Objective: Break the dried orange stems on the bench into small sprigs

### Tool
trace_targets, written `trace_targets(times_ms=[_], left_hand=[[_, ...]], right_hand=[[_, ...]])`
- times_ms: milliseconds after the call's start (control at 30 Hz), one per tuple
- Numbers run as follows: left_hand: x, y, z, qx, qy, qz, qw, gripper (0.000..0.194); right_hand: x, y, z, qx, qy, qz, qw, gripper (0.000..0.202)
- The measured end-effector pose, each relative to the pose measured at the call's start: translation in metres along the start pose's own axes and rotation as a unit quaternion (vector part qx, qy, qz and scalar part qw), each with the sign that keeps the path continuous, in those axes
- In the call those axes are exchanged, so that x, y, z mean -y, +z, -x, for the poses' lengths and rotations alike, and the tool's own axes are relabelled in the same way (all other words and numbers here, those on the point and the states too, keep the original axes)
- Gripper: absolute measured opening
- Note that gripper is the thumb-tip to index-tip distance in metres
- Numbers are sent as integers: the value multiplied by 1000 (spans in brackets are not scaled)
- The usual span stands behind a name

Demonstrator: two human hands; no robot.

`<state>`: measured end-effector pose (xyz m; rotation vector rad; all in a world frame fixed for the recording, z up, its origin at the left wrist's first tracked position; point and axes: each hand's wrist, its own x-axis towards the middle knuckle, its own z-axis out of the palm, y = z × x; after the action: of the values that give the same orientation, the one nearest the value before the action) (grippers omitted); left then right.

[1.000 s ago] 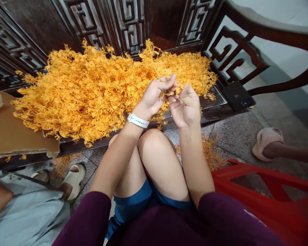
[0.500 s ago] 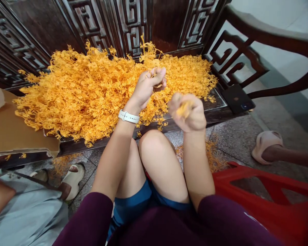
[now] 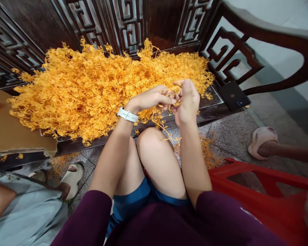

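Note:
A big heap of orange, spidery sprigs (image 3: 87,92), thin-stemmed and plastic-looking, covers the seat of the dark wooden bench (image 3: 210,106). My left hand (image 3: 154,97), with a white band at its wrist, is closed in a pinch on an orange sprig (image 3: 166,131) whose stem dangles below toward my knee. Touching it from the right, my right hand (image 3: 189,102) curls around a small bunch of orange pieces (image 3: 176,90). Both hands meet above the bench's front edge. Overlapping fingers hide part of what each one grips.
A cardboard piece (image 3: 17,126) lies at the bench's left, and a dark phone (image 3: 234,95) at its right end. Orange scraps (image 3: 210,152) litter the floor. A red plastic stool (image 3: 259,191) stands at right. Other people's legs and sandals (image 3: 73,179) show at both sides.
My left hand has moved right and down from the heap, bringing a sprig with its trailing stem. My right hand has turned slightly inward, and the two hands now touch.

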<state>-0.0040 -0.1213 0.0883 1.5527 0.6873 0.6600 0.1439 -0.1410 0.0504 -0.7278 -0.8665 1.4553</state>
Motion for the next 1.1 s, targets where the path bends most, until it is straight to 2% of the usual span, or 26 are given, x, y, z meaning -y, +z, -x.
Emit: trace_targets(times_ms=[67,133,333,467,700,767,867,967,1100], left_hand=[[1,2,-1,34,-5,-5,999,31],[0,4,0,44,0,-5,999,37],[-5,11,2,16,22,72,997,48],[-5,18,0,34,22,123,992,49],[-6,26,-4,17,6,153,988,48],[-4,26,-6,2,9,153,988,47],[-1,26,-10,-7,14,149,989,46],[2,24,-12,-9,5,143,990,44],[2,23,-11,16,-9,145,989,45]], right_hand=[[-4,2,1,-38,-33,19,999,42],[-6,1,2,-62,-54,26,996,43],[3,2,3,-13,-11,-11,1000,61],[10,2,4,-8,-23,-35,999,70],[13,-1,5,-22,-11,-46,999,69],[14,0,6,-47,-50,-32,997,64],[14,4,9,-100,-160,36,981,55],[12,7,10,-97,-241,98,961,48],[7,4,7,-122,-270,162,941,58]])
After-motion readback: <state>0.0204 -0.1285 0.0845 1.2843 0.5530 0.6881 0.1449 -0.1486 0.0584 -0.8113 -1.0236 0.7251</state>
